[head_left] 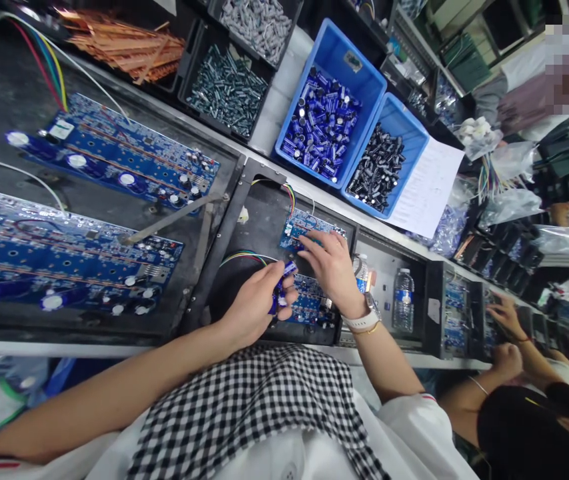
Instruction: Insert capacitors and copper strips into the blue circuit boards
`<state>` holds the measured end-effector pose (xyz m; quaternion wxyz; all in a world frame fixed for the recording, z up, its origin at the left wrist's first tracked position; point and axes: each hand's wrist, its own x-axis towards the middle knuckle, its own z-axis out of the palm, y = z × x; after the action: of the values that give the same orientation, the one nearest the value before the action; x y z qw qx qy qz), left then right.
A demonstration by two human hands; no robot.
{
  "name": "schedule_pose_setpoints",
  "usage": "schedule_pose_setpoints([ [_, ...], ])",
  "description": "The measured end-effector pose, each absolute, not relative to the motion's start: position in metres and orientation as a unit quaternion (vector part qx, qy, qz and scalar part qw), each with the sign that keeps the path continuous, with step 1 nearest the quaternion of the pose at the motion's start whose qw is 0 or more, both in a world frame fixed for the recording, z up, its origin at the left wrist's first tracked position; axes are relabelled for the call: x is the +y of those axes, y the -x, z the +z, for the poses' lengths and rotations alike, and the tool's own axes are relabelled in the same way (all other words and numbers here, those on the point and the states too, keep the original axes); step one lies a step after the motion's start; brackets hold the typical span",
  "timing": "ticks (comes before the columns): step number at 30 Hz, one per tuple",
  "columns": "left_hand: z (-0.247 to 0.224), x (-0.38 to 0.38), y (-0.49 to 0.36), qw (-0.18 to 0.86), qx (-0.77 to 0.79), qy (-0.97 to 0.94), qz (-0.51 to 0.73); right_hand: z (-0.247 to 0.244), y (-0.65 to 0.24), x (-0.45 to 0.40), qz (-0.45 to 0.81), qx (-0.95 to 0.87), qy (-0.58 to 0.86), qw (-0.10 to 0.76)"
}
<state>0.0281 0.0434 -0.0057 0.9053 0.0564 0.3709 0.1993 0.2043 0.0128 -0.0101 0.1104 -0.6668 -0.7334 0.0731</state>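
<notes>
My left hand [257, 297] is closed around several blue capacitors [289, 269], one poking out past the thumb. Up and to its right, my right hand [333, 263] hovers at the far circuit board [292, 227], fingers bent and apart; I see nothing between them, and cannot tell whether the fingertips touch the board. That blue board has coloured wires at its left end and is partly covered by the right hand. A second circuit board [309, 300] lies nearer to me, partly behind the left hand, with components standing along it.
Two larger boards [134, 157] [84, 257] lie in the left frame. Behind stand a blue bin [332, 40] of blue capacitors, a smaller blue bin [409, 120] of black ones, and black trays of parts [227, 90]. Water bottles [404, 300] and a co-worker's hand [507, 317] are at right.
</notes>
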Motion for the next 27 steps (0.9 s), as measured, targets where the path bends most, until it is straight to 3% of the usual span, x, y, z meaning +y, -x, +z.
schedule_pose_setpoints([
  [4, -0.007, 0.043, -0.028, 0.915, 0.350, -0.043, 0.196, 0.017, -0.186, 0.009, 0.171, -0.734, 0.636, 0.168],
  [9, -0.007, 0.044, -0.028, 0.919, 0.346, -0.021, 0.189, -0.003, -0.186, 0.026, 0.082, -0.717, 0.679, 0.133],
  [17, -0.006, 0.043, -0.026, 0.926, 0.332, -0.056, 0.174, -0.027, -0.192, 0.041, 0.077, -0.734, 0.670, 0.083],
  [24, -0.013, 0.044, -0.029, 0.901, 0.372, -0.093, 0.201, -0.020, -0.196, 0.047, 0.050, -0.828, 0.558, 0.017],
  [27, -0.014, 0.046, -0.027, 0.887, 0.389, -0.114, 0.222, -0.012, -0.196, 0.044, 0.073, -0.808, 0.579, 0.076],
])
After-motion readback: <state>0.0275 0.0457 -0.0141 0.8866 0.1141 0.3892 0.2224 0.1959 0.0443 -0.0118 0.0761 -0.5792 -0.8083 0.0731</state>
